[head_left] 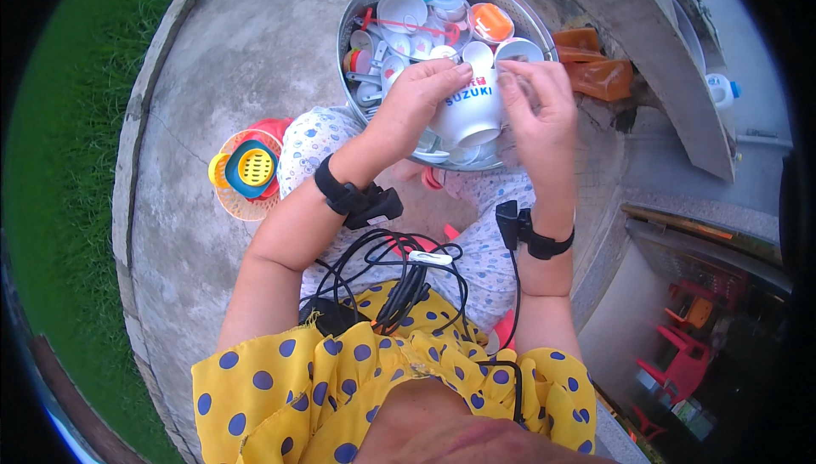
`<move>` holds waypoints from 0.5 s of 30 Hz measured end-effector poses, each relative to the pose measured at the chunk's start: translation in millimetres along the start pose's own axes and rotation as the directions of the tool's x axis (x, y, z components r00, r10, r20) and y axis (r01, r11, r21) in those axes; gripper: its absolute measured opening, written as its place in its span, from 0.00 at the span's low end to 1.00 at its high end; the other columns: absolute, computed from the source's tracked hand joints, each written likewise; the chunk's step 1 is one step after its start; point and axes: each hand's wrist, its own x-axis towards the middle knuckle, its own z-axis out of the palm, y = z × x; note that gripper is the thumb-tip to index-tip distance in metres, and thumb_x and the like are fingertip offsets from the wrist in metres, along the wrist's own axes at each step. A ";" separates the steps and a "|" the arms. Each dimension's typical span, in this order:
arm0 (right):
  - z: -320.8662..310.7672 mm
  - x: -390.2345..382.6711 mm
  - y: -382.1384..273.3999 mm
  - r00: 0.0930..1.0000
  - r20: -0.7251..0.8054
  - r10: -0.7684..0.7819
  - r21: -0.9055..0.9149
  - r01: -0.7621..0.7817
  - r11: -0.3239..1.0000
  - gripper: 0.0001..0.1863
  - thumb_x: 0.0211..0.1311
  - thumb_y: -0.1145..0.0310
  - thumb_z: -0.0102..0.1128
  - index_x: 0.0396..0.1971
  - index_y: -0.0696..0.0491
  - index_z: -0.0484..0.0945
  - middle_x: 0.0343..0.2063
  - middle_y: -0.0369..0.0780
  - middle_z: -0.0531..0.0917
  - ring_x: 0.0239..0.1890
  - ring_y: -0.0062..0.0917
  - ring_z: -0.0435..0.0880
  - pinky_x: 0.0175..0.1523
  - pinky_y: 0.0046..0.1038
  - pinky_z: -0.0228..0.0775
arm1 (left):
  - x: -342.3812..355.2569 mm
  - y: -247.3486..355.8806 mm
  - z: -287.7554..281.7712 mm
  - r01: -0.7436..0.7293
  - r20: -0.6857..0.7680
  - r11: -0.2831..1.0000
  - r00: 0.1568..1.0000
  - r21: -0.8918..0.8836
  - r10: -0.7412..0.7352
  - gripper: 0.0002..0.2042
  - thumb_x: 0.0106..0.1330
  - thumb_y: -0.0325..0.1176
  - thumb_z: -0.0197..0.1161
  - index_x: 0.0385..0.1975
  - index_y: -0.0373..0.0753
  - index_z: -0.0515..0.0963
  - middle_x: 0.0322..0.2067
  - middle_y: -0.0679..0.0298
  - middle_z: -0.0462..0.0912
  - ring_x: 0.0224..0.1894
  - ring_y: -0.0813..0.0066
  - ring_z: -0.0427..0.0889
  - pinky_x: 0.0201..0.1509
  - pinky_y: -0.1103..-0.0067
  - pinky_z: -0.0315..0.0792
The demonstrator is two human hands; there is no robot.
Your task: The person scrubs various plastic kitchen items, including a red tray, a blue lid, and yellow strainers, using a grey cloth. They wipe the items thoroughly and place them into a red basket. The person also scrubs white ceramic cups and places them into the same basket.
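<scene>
A white bowl (470, 113) with red and blue print is held up over the near side of a large round metal basin (347, 18). It is tilted, its foot ring turned toward me. My left hand (420, 99) grips its left side, with the thumb along the upper edge. At its right side, the fingers of my right hand (541, 105) are bent against the rim, slightly blurred. Behind the bowl, the basin is packed with white bowls (402, 10), spoons (367, 75), a red-handled utensil (425, 27) and an orange-printed container (490, 22).
Left of my knees, a peach basket (240, 202) holds red, teal and yellow plastic ware (255, 166). Orange-brown bricks (599, 73) lie right of the basin, near a concrete ledge (654, 48). Black cables (399, 281) lie coiled on my lap. Red chairs (680, 362) stand at lower right.
</scene>
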 end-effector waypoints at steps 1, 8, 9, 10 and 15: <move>4.3 -2.7 -4.1 0.999 0.020 -0.044 -0.050 0.045 0.998 0.08 0.61 0.71 0.65 0.40 0.55 0.82 0.36 0.39 0.77 0.36 0.28 0.81 0.41 0.28 0.73 | -0.5 -2.2 2.3 -0.008 -0.014 1.000 1.000 -0.028 0.008 0.12 0.69 0.40 0.60 0.39 0.37 0.80 0.37 0.67 0.82 0.40 0.81 0.78 0.47 0.82 0.69; 21.8 -10.8 -22.6 0.887 0.158 -0.433 -0.430 0.457 0.779 0.16 0.51 0.74 0.67 0.43 0.54 0.81 0.34 0.39 0.76 0.33 0.31 0.81 0.36 0.33 0.72 | 0.9 -2.3 5.4 -0.011 -0.121 0.987 0.993 -0.162 -0.009 0.13 0.74 0.41 0.53 0.42 0.39 0.78 0.37 0.67 0.82 0.42 0.79 0.78 0.47 0.80 0.70; 24.1 -12.2 -23.6 0.878 0.171 -0.447 -0.427 0.475 0.769 0.16 0.50 0.74 0.66 0.43 0.54 0.81 0.34 0.39 0.76 0.33 0.31 0.80 0.36 0.32 0.72 | 1.7 -4.0 3.4 0.001 -0.113 0.983 0.993 -0.181 -0.022 0.13 0.74 0.42 0.53 0.42 0.39 0.78 0.38 0.66 0.82 0.42 0.78 0.79 0.47 0.78 0.71; 26.4 -14.3 -25.0 0.868 0.184 -0.461 -0.424 0.493 0.759 0.17 0.49 0.74 0.65 0.42 0.55 0.81 0.35 0.38 0.76 0.34 0.31 0.80 0.36 0.32 0.72 | 2.9 -7.0 -1.0 0.013 -0.104 0.980 0.994 -0.201 -0.034 0.13 0.74 0.42 0.52 0.43 0.39 0.78 0.38 0.65 0.82 0.42 0.77 0.80 0.47 0.77 0.72; 41.6 -23.1 -29.1 0.799 0.247 -0.549 -0.405 0.599 0.690 0.17 0.41 0.69 0.63 0.35 0.55 0.78 0.32 0.36 0.75 0.34 0.25 0.78 0.34 0.27 0.69 | 6.5 0.0 -7.8 0.105 -0.033 0.871 0.990 -0.481 -0.138 0.16 0.75 0.42 0.49 0.47 0.36 0.76 0.43 0.59 0.83 0.43 0.68 0.83 0.51 0.70 0.76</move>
